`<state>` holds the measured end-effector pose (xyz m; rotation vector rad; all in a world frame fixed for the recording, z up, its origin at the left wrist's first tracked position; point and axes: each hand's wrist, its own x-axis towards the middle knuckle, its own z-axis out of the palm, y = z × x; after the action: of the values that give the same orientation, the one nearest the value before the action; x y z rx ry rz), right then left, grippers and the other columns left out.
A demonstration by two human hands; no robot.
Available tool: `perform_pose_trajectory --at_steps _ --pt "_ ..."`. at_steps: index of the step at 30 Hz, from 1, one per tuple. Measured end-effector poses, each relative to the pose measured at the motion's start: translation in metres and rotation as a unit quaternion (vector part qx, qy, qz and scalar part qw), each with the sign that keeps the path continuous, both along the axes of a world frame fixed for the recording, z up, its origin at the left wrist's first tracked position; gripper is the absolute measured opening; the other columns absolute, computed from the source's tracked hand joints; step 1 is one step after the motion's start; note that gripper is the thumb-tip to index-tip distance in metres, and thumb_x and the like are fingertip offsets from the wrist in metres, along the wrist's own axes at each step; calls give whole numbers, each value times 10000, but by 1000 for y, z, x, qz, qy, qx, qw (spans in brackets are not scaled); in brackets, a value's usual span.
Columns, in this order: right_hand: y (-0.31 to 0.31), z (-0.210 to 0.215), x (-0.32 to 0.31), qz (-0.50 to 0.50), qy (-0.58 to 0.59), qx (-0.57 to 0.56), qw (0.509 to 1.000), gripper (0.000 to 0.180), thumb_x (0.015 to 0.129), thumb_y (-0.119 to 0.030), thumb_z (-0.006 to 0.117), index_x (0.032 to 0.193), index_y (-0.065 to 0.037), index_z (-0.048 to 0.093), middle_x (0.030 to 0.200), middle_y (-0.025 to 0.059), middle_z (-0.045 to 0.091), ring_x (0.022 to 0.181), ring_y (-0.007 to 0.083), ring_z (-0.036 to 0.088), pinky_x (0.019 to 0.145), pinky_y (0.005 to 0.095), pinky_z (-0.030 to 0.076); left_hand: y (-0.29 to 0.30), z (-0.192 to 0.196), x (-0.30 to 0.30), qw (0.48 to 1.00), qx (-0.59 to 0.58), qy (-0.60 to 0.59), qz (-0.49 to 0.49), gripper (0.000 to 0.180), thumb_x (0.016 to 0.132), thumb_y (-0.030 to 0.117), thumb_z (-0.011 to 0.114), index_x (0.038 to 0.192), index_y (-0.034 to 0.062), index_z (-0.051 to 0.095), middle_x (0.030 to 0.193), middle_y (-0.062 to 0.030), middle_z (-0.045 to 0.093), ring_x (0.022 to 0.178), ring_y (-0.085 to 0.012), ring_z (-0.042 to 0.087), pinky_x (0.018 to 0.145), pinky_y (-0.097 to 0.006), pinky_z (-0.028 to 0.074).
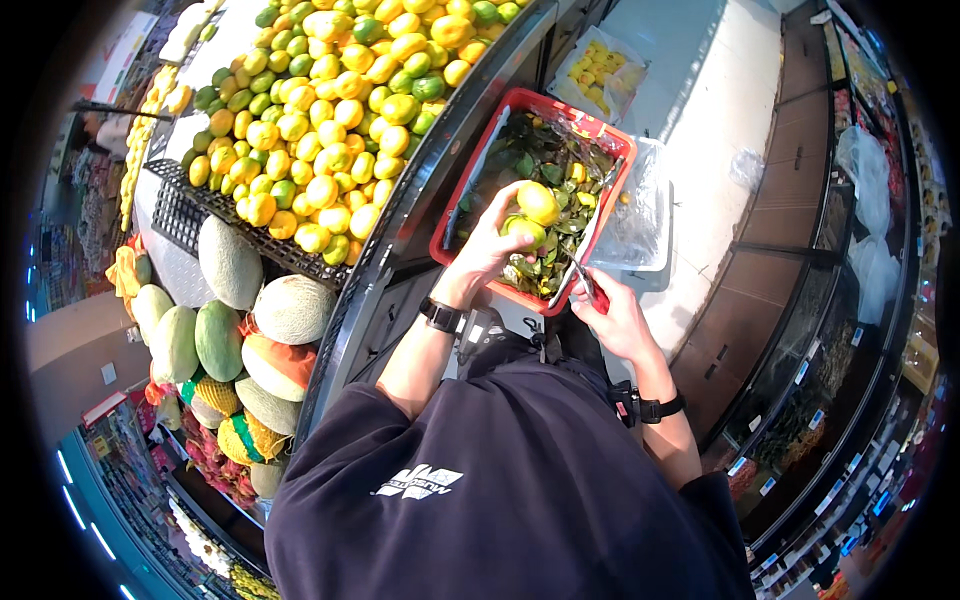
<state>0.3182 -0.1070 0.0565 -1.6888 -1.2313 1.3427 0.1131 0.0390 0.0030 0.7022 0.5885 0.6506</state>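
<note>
My left hand (487, 243) is closed around two tangerines above a red crate. One is a yellow tangerine (538, 203); against it sits a greener tangerine (524, 234). My right hand (614, 318) grips small red-handled clippers (598, 297), whose metal blades point up and left, close to the crate's near right corner. Whether the blades are apart is too small to tell. The red crate (620, 150) holds many green leaves (522, 145) and several yellow-green fruits among them. My fingers hide part of both tangerines and of the clipper handles.
To the left, a display stand carries a large heap of tangerines (345, 110), with melons (295, 308) nearer me. Beyond the crate lies a clear-wrapped box of yellow fruit (597, 75). A white tray (655, 205) sits beside the crate. Brown cabinets (765, 190) line the right side.
</note>
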Motion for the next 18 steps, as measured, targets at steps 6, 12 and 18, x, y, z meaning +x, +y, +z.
perform_pose_trajectory --at_steps 6,12,18 --pt "6 32 -30 23 29 -30 999 431 861 -105 683 1234 83 574 893 87 673 823 119 618 787 298 506 -9 50 -14 994 95 -6 -61 881 756 181 807 1497 136 334 1341 -99 522 1103 -177 593 791 -291 558" --pt "-3 40 -53 -25 45 7 999 252 883 -60 642 1109 49 614 850 32 644 790 88 583 762 272 496 -23 60 -14 969 238 27 -65 896 720 163 799 1487 82 342 1367 -144 478 1285 -229 461 1087 -365 376" --pt "-4 52 -66 -44 46 -22 998 224 891 -60 637 1093 36 625 871 7 638 775 59 539 710 245 459 -34 54 -14 965 258 48 2 939 691 201 799 1495 70 331 1420 -140 454 1359 -240 415 1147 -377 319"
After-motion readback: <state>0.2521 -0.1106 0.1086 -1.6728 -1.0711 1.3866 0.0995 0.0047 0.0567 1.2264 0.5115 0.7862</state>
